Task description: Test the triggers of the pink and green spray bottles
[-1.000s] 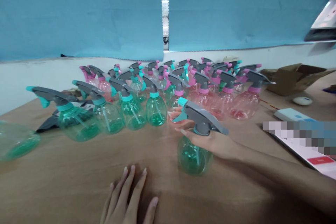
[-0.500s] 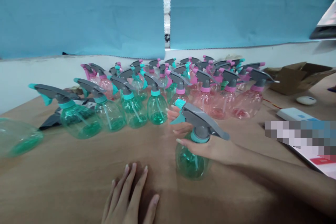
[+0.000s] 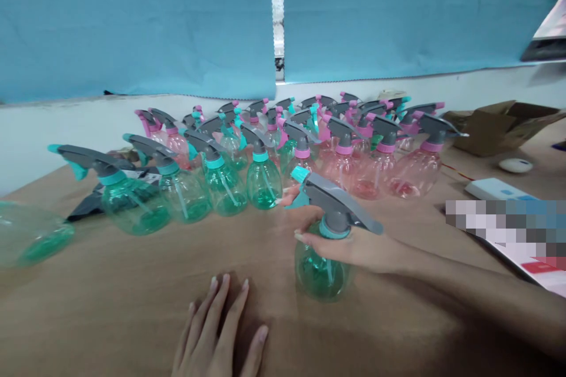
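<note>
Near the front of the wooden table (image 3: pixel 132 288) a green spray bottle (image 3: pixel 322 271) with a grey and teal trigger head stands upright. My right hand (image 3: pixel 336 247) is wrapped round its neck from the right, thumb on the near side and the other fingers partly hidden behind the trigger. To the left, my left hand (image 3: pixel 221 330) lies flat on the tabletop, fingers apart, holding nothing. Beyond the hands, several green spray bottles (image 3: pixel 225 188) and pink spray bottles (image 3: pixel 345 168) stand in rows.
A clear green bottle (image 3: pixel 35 235) sits at the left edge, partly out of view. Dark plastic packaging (image 3: pixel 92 200) lies behind the left bottles. On the right are an open cardboard box (image 3: pixel 495 129), a white mouse (image 3: pixel 515 165) and a white box (image 3: pixel 495 188). Blue curtains (image 3: pixel 132 23) hang behind.
The fingers of my right hand behind the trigger have curled in a little closer to the bottle. My left hand and the other bottles stay where they were.
</note>
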A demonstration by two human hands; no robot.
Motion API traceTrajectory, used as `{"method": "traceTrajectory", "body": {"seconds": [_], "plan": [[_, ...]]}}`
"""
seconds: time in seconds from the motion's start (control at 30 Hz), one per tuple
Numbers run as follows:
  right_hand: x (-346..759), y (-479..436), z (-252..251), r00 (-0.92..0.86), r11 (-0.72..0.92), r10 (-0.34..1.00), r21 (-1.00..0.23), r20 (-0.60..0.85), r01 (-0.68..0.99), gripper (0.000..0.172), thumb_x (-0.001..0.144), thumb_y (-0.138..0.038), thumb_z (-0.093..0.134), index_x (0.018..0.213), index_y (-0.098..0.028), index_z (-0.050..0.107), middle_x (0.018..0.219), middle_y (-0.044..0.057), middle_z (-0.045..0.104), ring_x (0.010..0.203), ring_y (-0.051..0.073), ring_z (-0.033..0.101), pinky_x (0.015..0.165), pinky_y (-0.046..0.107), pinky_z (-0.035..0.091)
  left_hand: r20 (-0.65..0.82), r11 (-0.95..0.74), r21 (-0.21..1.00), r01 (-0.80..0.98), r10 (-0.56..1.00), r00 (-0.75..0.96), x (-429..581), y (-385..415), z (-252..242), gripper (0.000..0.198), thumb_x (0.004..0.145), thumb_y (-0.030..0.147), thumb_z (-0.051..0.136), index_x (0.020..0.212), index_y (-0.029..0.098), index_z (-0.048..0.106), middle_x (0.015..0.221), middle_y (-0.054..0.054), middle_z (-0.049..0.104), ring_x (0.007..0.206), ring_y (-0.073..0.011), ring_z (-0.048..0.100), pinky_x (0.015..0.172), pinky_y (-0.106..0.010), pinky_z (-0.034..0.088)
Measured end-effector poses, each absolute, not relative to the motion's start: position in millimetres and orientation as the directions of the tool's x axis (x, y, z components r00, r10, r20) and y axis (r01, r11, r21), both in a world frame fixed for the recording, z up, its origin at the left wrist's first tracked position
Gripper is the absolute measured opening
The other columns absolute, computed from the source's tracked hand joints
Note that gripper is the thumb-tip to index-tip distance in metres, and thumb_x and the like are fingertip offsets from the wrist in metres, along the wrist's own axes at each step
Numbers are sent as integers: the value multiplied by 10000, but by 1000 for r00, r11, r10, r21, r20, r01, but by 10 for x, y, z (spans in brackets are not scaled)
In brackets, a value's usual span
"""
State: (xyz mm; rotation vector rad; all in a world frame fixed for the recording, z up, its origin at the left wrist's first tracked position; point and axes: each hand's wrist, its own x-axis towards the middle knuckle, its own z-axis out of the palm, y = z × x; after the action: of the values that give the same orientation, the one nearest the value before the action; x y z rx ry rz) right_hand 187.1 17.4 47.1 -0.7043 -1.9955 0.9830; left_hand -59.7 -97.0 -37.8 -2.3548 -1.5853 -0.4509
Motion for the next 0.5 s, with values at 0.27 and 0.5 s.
{"method": "traceTrajectory", "body": {"seconds": [0.27, 0.5], "plan": [[1881, 62, 682, -482, 431, 806, -899, 345, 76, 486, 683, -354, 707, 1114, -258, 505, 996, 6, 578, 690, 121, 590, 686, 303, 522, 394, -376, -69, 924, 841, 372, -615, -981, -373, 589, 895, 402, 399, 1420, 189, 237, 1426, -124, 341, 1274, -329, 353, 970, -543, 363], [1889, 74, 640, -485, 448, 808, -884, 334, 137, 450, 777, -294, 593, 1208, -283, 462, 935, -3, 610, 646, 125, 579, 620, 302, 522, 394, -362, -74, 929, 845, 361, -609, -981, -382, 610, 890, 405, 405, 1427, 189, 213, 1434, -127, 323, 1276, -336, 347, 968, -550, 361]]}}
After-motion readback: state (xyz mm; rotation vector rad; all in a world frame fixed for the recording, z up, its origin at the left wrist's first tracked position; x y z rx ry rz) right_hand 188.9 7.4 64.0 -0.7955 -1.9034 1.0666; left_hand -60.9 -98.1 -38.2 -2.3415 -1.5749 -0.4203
